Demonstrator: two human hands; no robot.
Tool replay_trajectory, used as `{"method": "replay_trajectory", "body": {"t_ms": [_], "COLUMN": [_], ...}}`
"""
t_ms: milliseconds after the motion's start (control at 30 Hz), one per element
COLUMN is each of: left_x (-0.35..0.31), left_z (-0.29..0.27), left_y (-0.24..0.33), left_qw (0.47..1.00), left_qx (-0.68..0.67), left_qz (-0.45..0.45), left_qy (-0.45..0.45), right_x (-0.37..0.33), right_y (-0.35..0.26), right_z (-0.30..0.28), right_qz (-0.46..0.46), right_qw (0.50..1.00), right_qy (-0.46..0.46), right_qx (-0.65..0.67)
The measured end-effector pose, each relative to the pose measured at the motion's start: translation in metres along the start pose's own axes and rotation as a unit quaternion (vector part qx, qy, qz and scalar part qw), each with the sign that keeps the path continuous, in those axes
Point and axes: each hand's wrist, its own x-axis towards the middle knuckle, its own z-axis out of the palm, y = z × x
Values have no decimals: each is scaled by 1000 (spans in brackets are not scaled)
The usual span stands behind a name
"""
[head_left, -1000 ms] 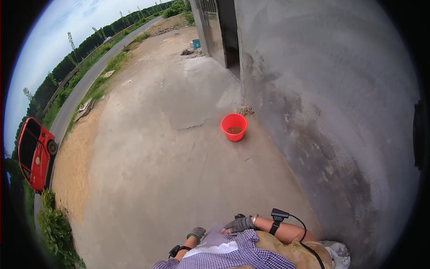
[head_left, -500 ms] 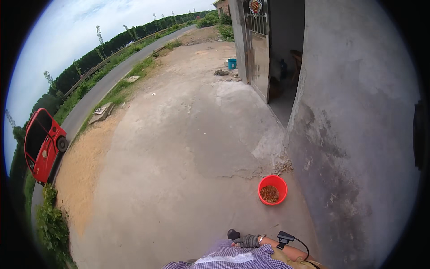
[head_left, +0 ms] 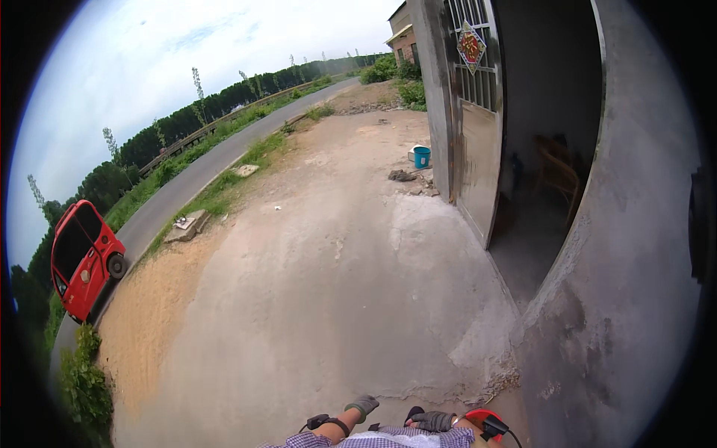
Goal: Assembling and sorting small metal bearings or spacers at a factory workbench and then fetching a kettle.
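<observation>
My left hand [head_left: 364,405], in a grey glove, reaches forward from the lower edge, over the concrete. Its fingers are too small and foreshortened to read. My right hand [head_left: 433,421], in a grey glove with bare fingertips, is in front of my checked clothing. Whether its fingers are closed is unclear. Beside it is a dark rounded thing [head_left: 413,412], which looks like a shoe tip. The red bucket [head_left: 485,414] is by my right wrist, partly covered by the forearm and a small black device strapped to it. The bucket's inside is hidden.
A grey wall [head_left: 635,299] rises on the right, with an open metal door [head_left: 476,157] and a dark doorway. Ahead are a teal bucket [head_left: 422,157] and rubble [head_left: 402,175]. A red vehicle [head_left: 86,257] stands at the left by the road, near a bush [head_left: 82,377].
The view has tilted up and moved forward. The red bucket has slid from ahead of me down beside my right forearm, hiding its brown contents. My left hand has come into view.
</observation>
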Motion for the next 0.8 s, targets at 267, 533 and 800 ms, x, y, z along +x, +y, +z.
{"method": "replay_trajectory", "body": {"t_ms": [267,533,800], "left_x": [131,372,705], "left_z": [-95,-280,-536], "left_y": [-1,56,197], "left_qw": [985,979,966], "left_qx": [-93,-103,-235], "left_qz": [-116,-134,-61], "left_qy": [-92,-116,-84], "right_x": [63,85,50], "right_y": [17,71,87], "right_z": [-262,-474,-639], "right_qz": [9,66,125], "right_qw": [997,978,935], "right_qy": [74,191,303], "right_qx": [-2,52,132]}}
